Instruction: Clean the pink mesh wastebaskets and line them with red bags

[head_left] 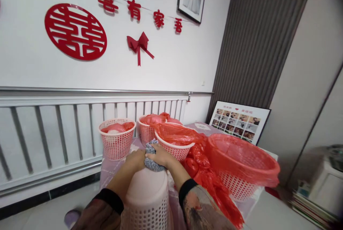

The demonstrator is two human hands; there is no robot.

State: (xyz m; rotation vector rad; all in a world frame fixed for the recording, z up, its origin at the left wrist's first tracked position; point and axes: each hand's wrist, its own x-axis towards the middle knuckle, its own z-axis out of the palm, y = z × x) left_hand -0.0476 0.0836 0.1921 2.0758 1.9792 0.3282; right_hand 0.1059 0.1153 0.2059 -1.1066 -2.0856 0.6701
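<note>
A pale pink perforated plastic basket (146, 187) stands upside down in front of me, its solid base facing up. On the far part of that base a crumpled grey cloth (154, 164) is bunched. My right hand (161, 155) is closed over the cloth from the right, thumb lying across it. My left hand (137, 159) is at the base's far left edge, against the cloth's left side; its fingers are hidden from me. Just beyond my right hand is an upright pink basket (175, 148) with a red plastic bag (178, 133) over its opening.
Two more baskets, a left one (115, 147) and a back one (147, 133), hold red plastic. At right, a large basket (235, 183) is lined with red film beside heaped red bags (198, 158). A purple tablecloth (115, 172), white radiator (80, 130) and photo board (238, 121) surround them.
</note>
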